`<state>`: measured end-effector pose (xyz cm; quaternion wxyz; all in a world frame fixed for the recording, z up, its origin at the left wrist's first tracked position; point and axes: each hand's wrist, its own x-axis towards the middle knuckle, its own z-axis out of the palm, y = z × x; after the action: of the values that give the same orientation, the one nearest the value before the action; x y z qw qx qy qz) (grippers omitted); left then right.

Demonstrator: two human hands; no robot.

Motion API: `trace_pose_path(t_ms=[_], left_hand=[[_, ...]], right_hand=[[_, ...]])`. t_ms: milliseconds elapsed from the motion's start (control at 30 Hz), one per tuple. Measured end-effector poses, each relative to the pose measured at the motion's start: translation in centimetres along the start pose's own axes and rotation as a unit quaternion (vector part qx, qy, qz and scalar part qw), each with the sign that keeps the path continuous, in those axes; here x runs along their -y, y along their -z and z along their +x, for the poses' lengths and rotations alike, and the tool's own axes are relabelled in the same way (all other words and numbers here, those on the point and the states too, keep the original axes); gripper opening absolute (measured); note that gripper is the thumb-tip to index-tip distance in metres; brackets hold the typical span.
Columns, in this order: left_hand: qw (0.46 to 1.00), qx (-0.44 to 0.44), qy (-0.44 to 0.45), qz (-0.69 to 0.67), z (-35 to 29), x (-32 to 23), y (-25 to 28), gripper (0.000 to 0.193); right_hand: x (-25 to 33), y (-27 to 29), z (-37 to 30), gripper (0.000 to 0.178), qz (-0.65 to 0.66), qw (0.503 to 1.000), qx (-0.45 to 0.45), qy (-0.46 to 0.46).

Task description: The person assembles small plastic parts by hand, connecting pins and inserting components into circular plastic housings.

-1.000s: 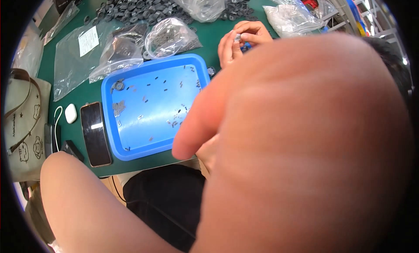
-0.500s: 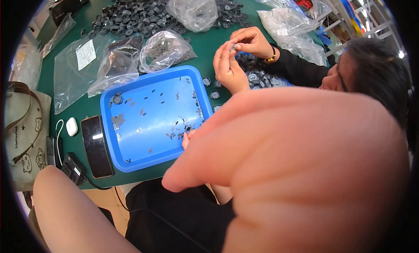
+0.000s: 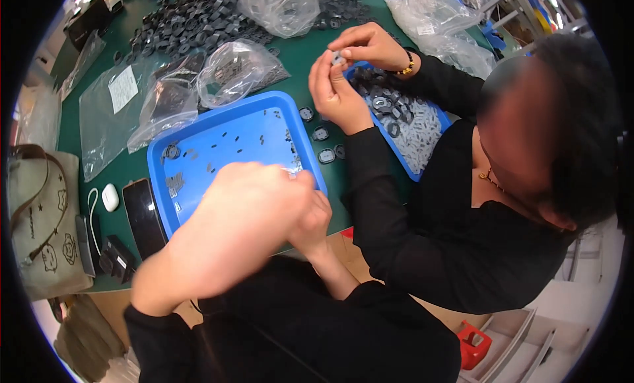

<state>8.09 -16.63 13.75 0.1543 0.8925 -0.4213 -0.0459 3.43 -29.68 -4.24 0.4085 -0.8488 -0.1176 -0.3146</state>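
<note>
My left hand is curled into a loose fist over the near right corner of a blue tray. Several tiny dark parts lie scattered in the tray. My right hand presses against the left one, mostly hidden behind it. A small pale, shiny piece shows at my left fingertips; what the right hand holds is hidden. Across the corner, a co-worker in black pinches a small part between both hands above a second blue tray of dark rings and white pieces.
Three dark ring parts lie on the green table between the trays. Clear plastic bags and a heap of black parts lie behind. A phone, a white earbud case and a beige bag sit at the left.
My arm, which filled the view close to the camera, has dropped away. Both hands now meet at the tray's near corner, and the co-worker is fully in view.
</note>
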Motion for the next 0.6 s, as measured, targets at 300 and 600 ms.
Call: trace_pose_path(t_ms=[300, 600], left_hand=[[0.934, -0.215, 0.147, -0.243, -2.0, 3.6, -10.6, 0.008], [0.902, -0.29, 0.196, -0.251, -2.6, 4.4, -13.8, 0.01]], right_hand=[[-0.2, 0.0, -0.3, 0.015, 0.026, 1.0, 0.0, -0.013], [0.4, 0.1, 0.5, 0.015, 0.01, 0.999, 0.005, -0.04]])
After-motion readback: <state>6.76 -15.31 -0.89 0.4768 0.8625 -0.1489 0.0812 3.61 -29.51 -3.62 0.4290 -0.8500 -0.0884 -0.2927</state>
